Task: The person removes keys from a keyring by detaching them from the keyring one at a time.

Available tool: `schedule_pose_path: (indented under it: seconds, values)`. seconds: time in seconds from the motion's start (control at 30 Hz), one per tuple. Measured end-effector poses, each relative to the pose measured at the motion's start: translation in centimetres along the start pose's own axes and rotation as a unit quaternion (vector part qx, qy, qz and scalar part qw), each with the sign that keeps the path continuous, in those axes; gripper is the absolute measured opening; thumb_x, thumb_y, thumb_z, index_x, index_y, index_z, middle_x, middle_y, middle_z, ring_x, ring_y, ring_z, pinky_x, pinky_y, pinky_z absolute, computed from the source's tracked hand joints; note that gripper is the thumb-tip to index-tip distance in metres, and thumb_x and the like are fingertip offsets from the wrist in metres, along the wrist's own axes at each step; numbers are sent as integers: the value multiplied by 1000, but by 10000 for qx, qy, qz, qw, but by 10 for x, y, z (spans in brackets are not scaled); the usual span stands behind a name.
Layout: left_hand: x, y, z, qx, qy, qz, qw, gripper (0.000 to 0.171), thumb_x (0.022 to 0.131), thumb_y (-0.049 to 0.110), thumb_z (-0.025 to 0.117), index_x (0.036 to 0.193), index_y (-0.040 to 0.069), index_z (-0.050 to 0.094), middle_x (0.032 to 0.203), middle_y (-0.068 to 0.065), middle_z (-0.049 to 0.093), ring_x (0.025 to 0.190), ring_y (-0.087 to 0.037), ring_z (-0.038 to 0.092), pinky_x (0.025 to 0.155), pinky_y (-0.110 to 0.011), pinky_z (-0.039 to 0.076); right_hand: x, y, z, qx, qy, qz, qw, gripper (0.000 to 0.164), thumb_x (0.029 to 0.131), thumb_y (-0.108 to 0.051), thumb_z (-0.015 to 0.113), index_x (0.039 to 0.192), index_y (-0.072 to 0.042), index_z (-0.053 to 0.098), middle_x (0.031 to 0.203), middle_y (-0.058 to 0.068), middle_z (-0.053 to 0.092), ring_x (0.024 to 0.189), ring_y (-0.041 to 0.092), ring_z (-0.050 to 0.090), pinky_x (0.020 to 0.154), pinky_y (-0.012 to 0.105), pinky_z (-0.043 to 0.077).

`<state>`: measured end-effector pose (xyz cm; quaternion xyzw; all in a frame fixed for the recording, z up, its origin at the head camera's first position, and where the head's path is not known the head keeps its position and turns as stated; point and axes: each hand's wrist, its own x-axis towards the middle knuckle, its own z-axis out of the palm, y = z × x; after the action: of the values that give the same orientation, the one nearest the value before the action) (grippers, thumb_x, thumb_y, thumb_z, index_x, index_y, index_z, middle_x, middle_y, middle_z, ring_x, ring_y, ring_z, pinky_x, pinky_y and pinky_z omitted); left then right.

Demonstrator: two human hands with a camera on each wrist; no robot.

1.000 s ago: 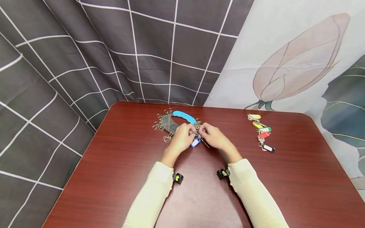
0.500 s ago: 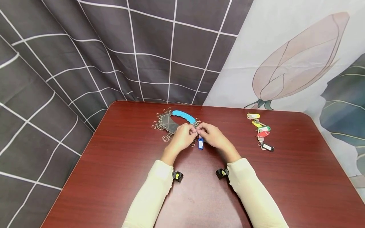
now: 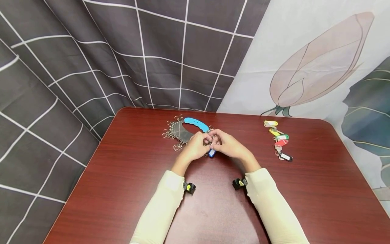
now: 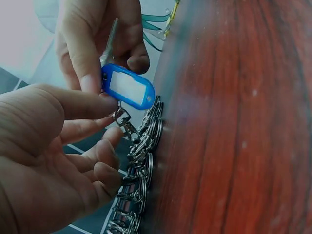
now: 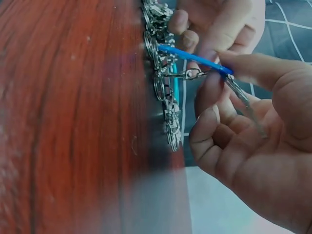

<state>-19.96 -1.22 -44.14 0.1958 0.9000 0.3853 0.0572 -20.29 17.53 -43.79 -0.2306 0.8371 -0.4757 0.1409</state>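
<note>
In the head view, my left hand point(image 3: 196, 146) and right hand point(image 3: 226, 144) meet at the right end of a grey plate point(image 3: 180, 131) with a blue handle point(image 3: 196, 124). Metal clasps and split rings point(image 4: 141, 170) line its edge. Between my fingertips is a blue key tag point(image 4: 130, 88) with a white label and a key point(image 4: 111, 41) attached. My right thumb and fingers pinch the tag's ring end. Just beside them, my left thumb and fingers pinch a metal clasp point(image 4: 124, 122) leading to the plate. The exact join between tag and clasp is hidden behind the fingers.
Several tagged keys lie in a column at the right of the table, among them yellow point(image 3: 271, 123), green point(image 3: 283, 137), red point(image 3: 281, 143) and black point(image 3: 286, 157) tags. A dark gridded curtain point(image 3: 164, 44) hangs behind the table point(image 3: 137, 169).
The blue tag swung from left to hanging straight below the fingers, then drew up closer under the hands. My right hand's fingers have shifted and spread around the clasp. The plate stays put.
</note>
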Motion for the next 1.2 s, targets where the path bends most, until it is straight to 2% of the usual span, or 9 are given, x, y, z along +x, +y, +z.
schedule_pose_path:
  seconds: [0.2, 0.33, 0.5, 0.7, 0.83, 1.0, 1.13, 1.2]
  values:
    - [-1, -2, -2, 103, -109, 158, 9998, 23, 85, 9, 80, 107, 7, 72, 98, -9, 61, 93, -21, 57, 83, -32, 47, -3, -3, -4, 177, -99, 138, 9997, 40, 97, -2, 66, 134, 4, 53, 100, 18, 70, 84, 18, 64, 72, 23, 48]
    - [-2, 0, -2, 357, 17, 373, 9987, 21, 86, 10, 80, 105, 8, 71, 102, -8, 63, 97, -22, 60, 89, -35, 50, -3, -3, -7, 217, 43, 199, 9996, 39, 96, -4, 68, 132, 4, 54, 104, 20, 70, 88, 20, 67, 75, 22, 50]
    - [-2, 2, 0, 759, 160, 640, 9949, 26, 86, 9, 80, 109, 8, 68, 104, -8, 64, 100, -25, 60, 90, -39, 51, -3, -4, -8, 316, 267, 323, 9986, 37, 95, -4, 70, 128, 5, 56, 106, 20, 70, 89, 20, 68, 76, 21, 52]
    - [-2, 4, 2, 838, 389, 723, 9931, 31, 85, 2, 77, 109, 9, 59, 101, -6, 63, 104, -27, 59, 89, -39, 51, -1, -3, -7, 511, 418, 480, 9967, 35, 95, -4, 71, 125, 6, 57, 109, 19, 70, 91, 14, 68, 78, 19, 53]
    - [-2, 6, 1, 916, 449, 923, 9905, 26, 86, -1, 71, 106, 8, 57, 97, -6, 62, 100, -28, 60, 85, -39, 51, 0, -3, -7, 676, 400, 483, 9957, 34, 95, -4, 71, 124, 7, 56, 112, 20, 70, 93, 11, 68, 80, 20, 56]
    - [-3, 5, -1, 937, 584, 1024, 9886, 17, 89, -2, 70, 98, 9, 62, 93, -6, 66, 89, -22, 63, 79, -34, 53, -1, -4, -9, 665, 425, 528, 9955, 33, 95, -4, 71, 123, 6, 56, 111, 21, 70, 92, 11, 68, 79, 20, 56]
    - [-3, 4, -2, 1049, 672, 1119, 9859, 12, 92, 1, 71, 90, 10, 64, 90, -6, 69, 86, -19, 66, 76, -33, 55, -2, -5, -9, 540, 400, 470, 9966, 28, 95, -5, 72, 117, 5, 59, 107, 20, 70, 89, 15, 68, 78, 22, 57]
    - [-4, 4, -2, 1118, 748, 1113, 9846, 12, 93, 2, 71, 88, 11, 64, 89, -5, 70, 86, -20, 67, 76, -34, 55, -4, -6, -9, 279, 401, 400, 9980, 22, 94, -6, 73, 111, 2, 63, 103, 16, 71, 88, 16, 68, 77, 23, 56]
